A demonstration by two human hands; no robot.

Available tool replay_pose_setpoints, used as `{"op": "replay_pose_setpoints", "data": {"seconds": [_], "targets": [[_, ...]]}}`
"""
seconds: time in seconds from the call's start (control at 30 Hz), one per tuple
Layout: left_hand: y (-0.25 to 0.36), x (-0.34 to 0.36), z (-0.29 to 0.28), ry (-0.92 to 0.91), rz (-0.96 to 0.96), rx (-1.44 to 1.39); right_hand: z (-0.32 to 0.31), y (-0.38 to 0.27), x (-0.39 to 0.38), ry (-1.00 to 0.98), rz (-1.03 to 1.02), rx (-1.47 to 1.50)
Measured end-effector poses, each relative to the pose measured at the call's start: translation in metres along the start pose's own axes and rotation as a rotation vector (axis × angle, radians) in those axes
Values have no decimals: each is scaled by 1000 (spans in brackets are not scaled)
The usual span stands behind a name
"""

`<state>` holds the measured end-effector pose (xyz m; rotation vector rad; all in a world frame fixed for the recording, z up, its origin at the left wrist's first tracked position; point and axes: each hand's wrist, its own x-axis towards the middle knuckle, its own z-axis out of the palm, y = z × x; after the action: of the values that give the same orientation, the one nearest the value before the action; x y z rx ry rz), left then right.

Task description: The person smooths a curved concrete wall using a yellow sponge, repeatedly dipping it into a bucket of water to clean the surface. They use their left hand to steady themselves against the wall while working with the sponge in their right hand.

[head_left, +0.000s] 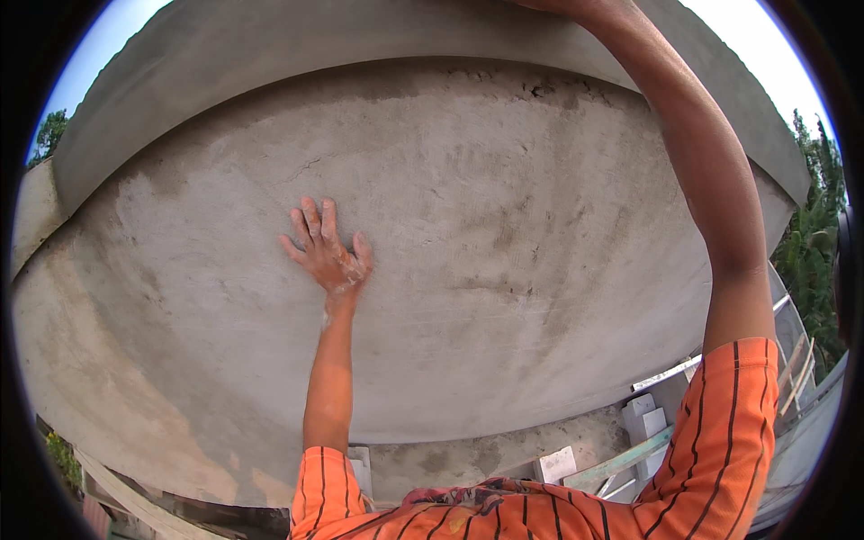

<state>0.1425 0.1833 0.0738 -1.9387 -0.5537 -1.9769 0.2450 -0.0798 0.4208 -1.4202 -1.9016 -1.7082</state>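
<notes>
My left hand [326,250] lies flat on a grey plastered wall [432,234], fingers spread, holding nothing. Pale dust or plaster coats its fingers and wrist. My right arm [706,162] reaches up past the wall to a smooth grey overhanging band [297,45]. Only a sliver of my right hand [576,5] shows at the upper edge. Its fingers are cut off by the frame, so whether it holds anything stays hidden. Rough, darker patches and small pits mark the wall to the right of my left hand.
Below the wall runs a ledge [504,450] with pale blocks [555,464] and a greenish plank [621,459] on it. More boards [796,373] lean at the right. A wooden plank [135,499] crosses the lower left. Trees [810,238] stand beyond the right edge.
</notes>
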Motion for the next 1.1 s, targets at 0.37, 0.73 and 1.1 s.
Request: {"op": "replay_pose_setpoints", "data": {"seconds": [0.37, 0.73, 1.1], "targets": [[2, -2, -6, -15, -29, -14, 4, -15, 28, -7, 102, 68], [-16, -5, -15, -9, -30, 65, 11, 6, 7, -52, 313, 230], [-19, -7, -11, 23, -43, 46, 14, -29, 17, -101, 174, 171]]}}
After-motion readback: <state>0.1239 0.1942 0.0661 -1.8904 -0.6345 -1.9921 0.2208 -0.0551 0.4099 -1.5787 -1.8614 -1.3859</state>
